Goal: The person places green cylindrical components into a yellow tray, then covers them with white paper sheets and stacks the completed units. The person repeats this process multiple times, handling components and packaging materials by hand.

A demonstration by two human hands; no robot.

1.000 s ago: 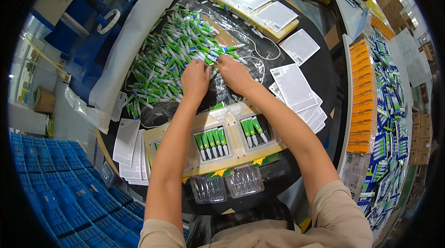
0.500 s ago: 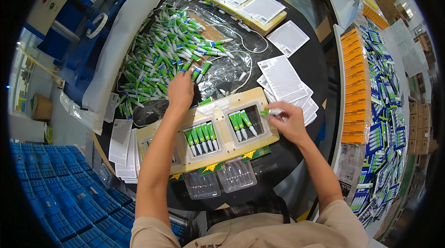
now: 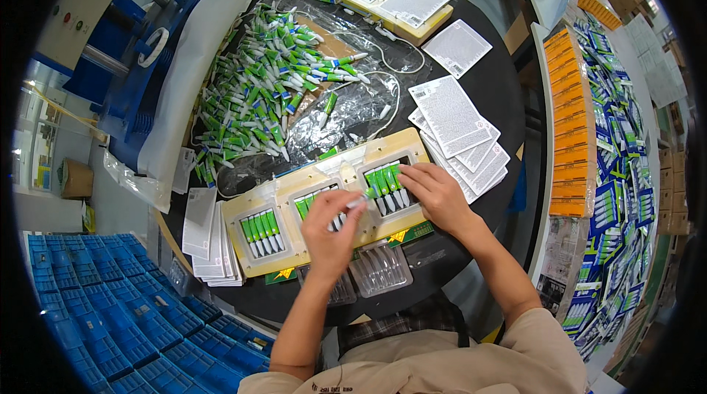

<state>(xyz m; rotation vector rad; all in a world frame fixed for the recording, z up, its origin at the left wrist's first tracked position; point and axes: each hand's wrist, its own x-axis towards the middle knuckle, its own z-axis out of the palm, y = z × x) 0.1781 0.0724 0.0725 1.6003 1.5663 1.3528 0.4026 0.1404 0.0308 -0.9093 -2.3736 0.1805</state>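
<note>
A pale yellow frame (image 3: 294,252) with three openings lies tilted at the table's near side, with clear plastic blister trays in its openings. Small green tubes with white nozzles (image 3: 261,230) stand side by side in the left opening. My left hand (image 3: 330,236) hovers over the middle opening, partly hiding its tubes, and pinches one small tube (image 3: 357,202) between thumb and fingers. Over the right opening's edge, my right hand (image 3: 442,199) has its fingertips on the green end of a tube (image 3: 398,177) in that row; its fingers are partly hidden.
A large heap of tubes (image 3: 258,92) lies on plastic sheeting at the far left. Printed cards (image 3: 453,118) are stacked right of the frame, others (image 3: 210,236) left. Empty blister trays (image 3: 379,270) lie in front. Another card-covered frame (image 3: 409,26) stands at the back. Blue crates (image 3: 96,305) fill the lower left.
My left hand has come from the heap to the middle opening with a tube. My right hand has moved left onto the right opening's row, where more tubes now lie.
</note>
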